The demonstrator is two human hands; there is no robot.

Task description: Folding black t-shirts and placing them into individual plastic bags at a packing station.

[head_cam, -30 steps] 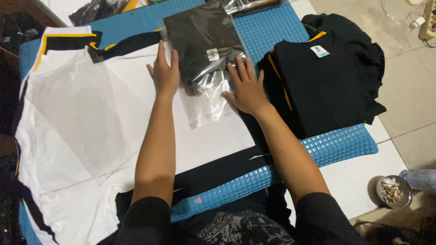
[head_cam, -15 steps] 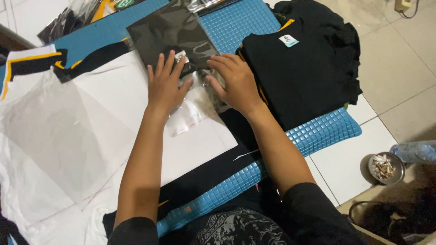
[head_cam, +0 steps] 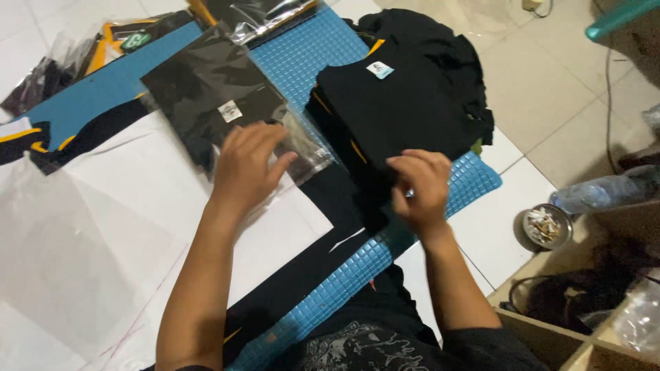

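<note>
The left hand (head_cam: 247,165) lay on the clear bag (head_cam: 227,103) holding a folded black shirt, which blocked the far middle of the blue mat (head_cam: 309,62). Left of it, the flat white sheet (head_cam: 124,233) offered low, open room to slide over. The right hand (head_cam: 419,189) sat at the near edge of the black shirt stack (head_cam: 405,103), a raised pile that closed off the mat's right side. Between bag and stack ran only a narrow strip of bare mat. Beyond the mat's right edge the floor tiles (head_cam: 495,227) lay open up to a small metal bowl (head_cam: 546,225) and a plastic bottle (head_cam: 605,192). More bagged clothes (head_cam: 261,14) crowded the far edge.
</note>
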